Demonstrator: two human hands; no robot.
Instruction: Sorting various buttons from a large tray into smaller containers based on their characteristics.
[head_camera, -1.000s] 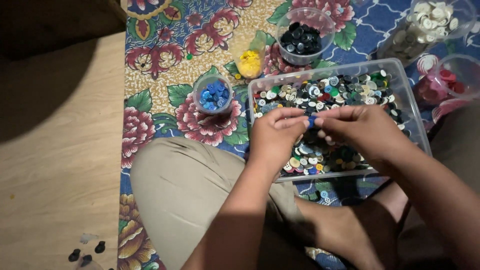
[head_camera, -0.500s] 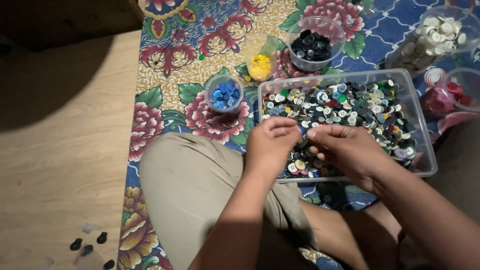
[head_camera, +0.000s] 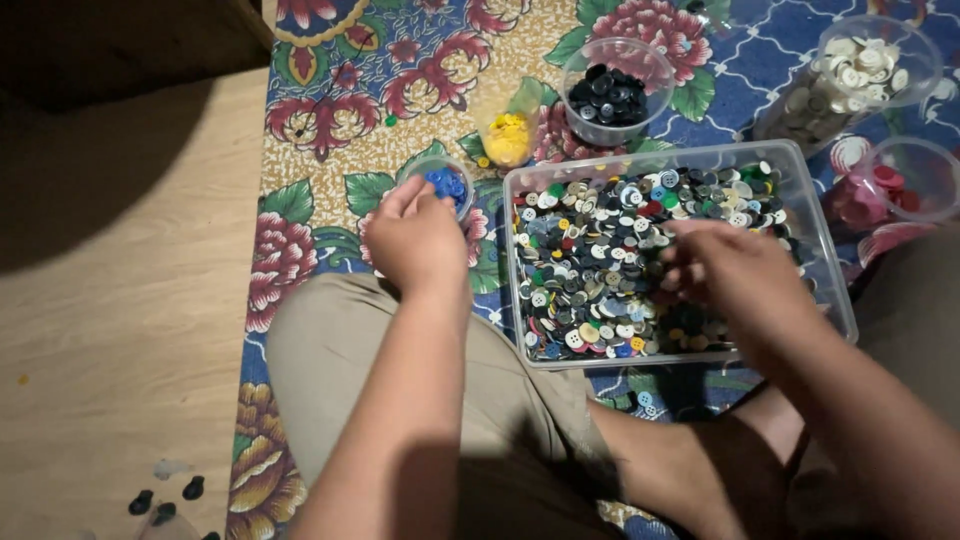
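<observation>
Nearest: person's knee in tan trousers, bare foot lower R, w/ a few dark buttons (head_camera: 165, 500) loose on the wood floor (head_camera: 110, 330) at lower L. Left hand (head_camera: 415, 240) reaches fwd over the floral mat (head_camera: 330, 120), fingers bunched at the rim of the blue cup (head_camera: 445, 185), a small clear cup of blue buttons; can't tell if anything is pinched. Right hand (head_camera: 735, 275) is blurred, loosely curled down in the bin (head_camera: 835, 290), a clear rectangular tub full of mixed buttons (head_camera: 590, 260), fingertips among them; grip unclear. Bin sits just R of the blue cup, on the mat. Beyond: yellow cup (head_camera: 508, 140) between blue cup and black cup (head_camera: 617, 95). Far R: tilted jar of white buttons (head_camera: 850, 80), and a red cup (head_camera: 895, 185) beside the bin's R end.
</observation>
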